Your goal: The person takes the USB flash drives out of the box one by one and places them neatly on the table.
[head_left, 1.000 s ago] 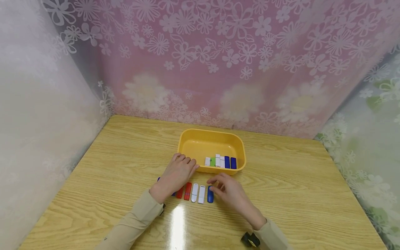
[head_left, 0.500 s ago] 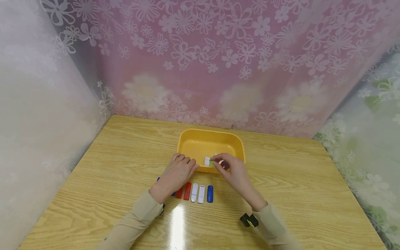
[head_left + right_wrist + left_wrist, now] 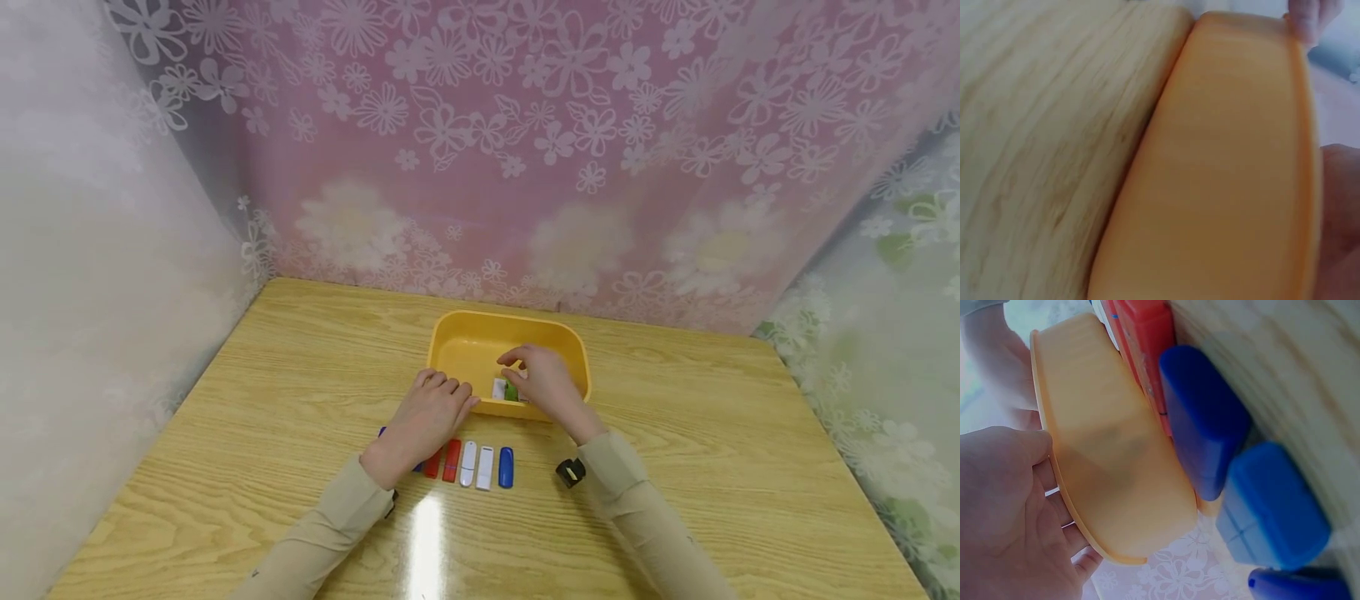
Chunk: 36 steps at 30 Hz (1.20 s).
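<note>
A yellow plastic tub [image 3: 472, 354] stands on the wooden table. My left hand [image 3: 430, 412] grips its near-left rim, the thumb outside and the fingers over the edge in the left wrist view. My right hand [image 3: 546, 382] reaches into the tub from the right, thumb and forefinger bent with a gap between their tips. Under it lie a green USB stick [image 3: 512, 391] and a white USB stick [image 3: 498, 388]; the sticks farther right are hidden by the hand. In the right wrist view the tub's outer wall [image 3: 1210, 156] covers most of that hand.
Before the tub, a row of USB sticks lies on the table: a blue one [image 3: 506, 467], a white one [image 3: 485, 468], a rounded white one [image 3: 468, 464], a red one [image 3: 452, 461], and several more partly under the left forearm. A patterned pink curtain [image 3: 465, 192] hangs behind.
From beside the blue stick at the row's right end, my right hand has moved forward over the rim and deeper into the tub. The left hand and the row have stayed put.
</note>
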### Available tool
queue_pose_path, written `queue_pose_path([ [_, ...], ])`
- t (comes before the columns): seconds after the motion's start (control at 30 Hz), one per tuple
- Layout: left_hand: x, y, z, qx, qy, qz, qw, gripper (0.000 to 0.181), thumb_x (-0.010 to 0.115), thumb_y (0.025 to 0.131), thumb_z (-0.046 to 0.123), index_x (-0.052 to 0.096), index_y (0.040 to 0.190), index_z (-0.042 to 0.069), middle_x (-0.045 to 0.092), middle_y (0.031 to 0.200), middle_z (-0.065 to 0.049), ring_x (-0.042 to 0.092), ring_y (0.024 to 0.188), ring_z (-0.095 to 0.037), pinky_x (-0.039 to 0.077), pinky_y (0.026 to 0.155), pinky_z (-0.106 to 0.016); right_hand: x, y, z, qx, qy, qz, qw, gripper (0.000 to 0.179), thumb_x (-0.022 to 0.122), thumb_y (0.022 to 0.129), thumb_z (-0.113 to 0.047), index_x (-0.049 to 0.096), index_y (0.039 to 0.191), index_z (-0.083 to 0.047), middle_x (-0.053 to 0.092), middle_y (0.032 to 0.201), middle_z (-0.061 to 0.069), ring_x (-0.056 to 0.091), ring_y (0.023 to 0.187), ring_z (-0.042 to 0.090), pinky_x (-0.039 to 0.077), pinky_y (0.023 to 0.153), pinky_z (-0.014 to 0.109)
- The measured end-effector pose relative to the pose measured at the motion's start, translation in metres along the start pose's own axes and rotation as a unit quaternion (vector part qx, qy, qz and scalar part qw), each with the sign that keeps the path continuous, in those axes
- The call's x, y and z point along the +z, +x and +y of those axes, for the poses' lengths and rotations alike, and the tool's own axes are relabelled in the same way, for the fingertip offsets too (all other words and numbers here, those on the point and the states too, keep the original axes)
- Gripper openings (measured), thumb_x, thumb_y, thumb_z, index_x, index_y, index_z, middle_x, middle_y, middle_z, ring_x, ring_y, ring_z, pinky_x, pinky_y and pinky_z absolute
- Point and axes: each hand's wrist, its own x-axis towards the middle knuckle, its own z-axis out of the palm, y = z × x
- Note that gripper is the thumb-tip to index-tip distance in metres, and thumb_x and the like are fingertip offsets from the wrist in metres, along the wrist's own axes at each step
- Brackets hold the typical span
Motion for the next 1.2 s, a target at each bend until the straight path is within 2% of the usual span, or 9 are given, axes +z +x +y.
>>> queue_pose_path([
  [0.23, -0.001, 0.0, 0.0, 0.003, 0.001, 0.002, 1.0, 0.027, 0.053, 0.107, 0.03, 0.065, 0.092, 0.011, 0.07, 0.087, -0.004, 0.064, 0.087, -0.026, 0.046, 0.097, -0.044, 0.007, 0.01, 0.004, -0.003, 0.018, -0.057, 0.9982, 0.017, 0.074, 0.094, -0.018, 0.077, 0.107, -0.006, 0.072, 0.106, 0.009, 0.064, 0.084, 0.021, 0.055, 0.076, 0.035],
  [0.47, -0.002, 0.0, 0.0, -0.005, -0.004, -0.009, 0.9999, 0.027, 0.053, 0.107, 0.031, 0.064, 0.092, 0.012, 0.069, 0.087, -0.003, 0.063, 0.088, -0.025, 0.045, 0.098, -0.044, 0.01, 0.013, 0.007, 0.004, 0.033, -0.101, 0.9943, 0.015, 0.074, 0.095, -0.019, 0.079, 0.105, -0.01, 0.071, 0.103, 0.004, 0.06, 0.091, 0.02, 0.051, 0.084, 0.038],
  [0.67, -0.002, 0.0, 0.001, -0.008, -0.006, -0.013, 0.9999, 0.027, 0.052, 0.107, 0.031, 0.064, 0.092, 0.012, 0.069, 0.088, -0.003, 0.063, 0.089, -0.026, 0.045, 0.098, -0.045, 0.01, 0.014, 0.008, 0.002, 0.045, -0.108, 0.9931, 0.008, 0.075, 0.094, -0.019, 0.08, 0.099, -0.015, 0.072, 0.099, 0.0, 0.058, 0.091, 0.018, 0.048, 0.086, 0.039],
  [0.83, 0.0, 0.0, 0.001, -0.005, -0.004, -0.01, 0.9999, 0.027, 0.053, 0.107, 0.031, 0.064, 0.092, 0.012, 0.069, 0.088, -0.004, 0.064, 0.089, -0.026, 0.045, 0.099, -0.045, 0.011, 0.013, 0.012, -0.018, 0.058, -0.109, 0.9922, 0.009, 0.074, 0.095, -0.021, 0.077, 0.099, -0.014, 0.072, 0.095, -0.003, 0.06, 0.09, 0.017, 0.05, 0.088, 0.039],
  [1.0, 0.001, 0.0, 0.0, -0.003, -0.002, -0.002, 1.0, 0.027, 0.053, 0.107, 0.031, 0.064, 0.091, 0.012, 0.069, 0.087, -0.003, 0.064, 0.088, -0.026, 0.045, 0.098, -0.045, 0.007, 0.011, 0.014, -0.024, 0.084, -0.114, 0.9896, 0.011, 0.075, 0.094, -0.018, 0.074, 0.102, -0.012, 0.07, 0.094, -0.001, 0.06, 0.085, 0.016, 0.053, 0.082, 0.036],
  [1.2, 0.001, 0.001, 0.0, -0.01, 0.002, -0.011, 0.9999, 0.027, 0.052, 0.107, 0.032, 0.064, 0.093, 0.012, 0.069, 0.088, -0.003, 0.064, 0.089, -0.026, 0.045, 0.098, -0.044, 0.005, 0.009, 0.015, -0.017, 0.133, -0.117, 0.984, 0.015, 0.077, 0.091, -0.014, 0.075, 0.105, -0.011, 0.068, 0.095, 0.001, 0.061, 0.079, 0.014, 0.053, 0.071, 0.029],
])
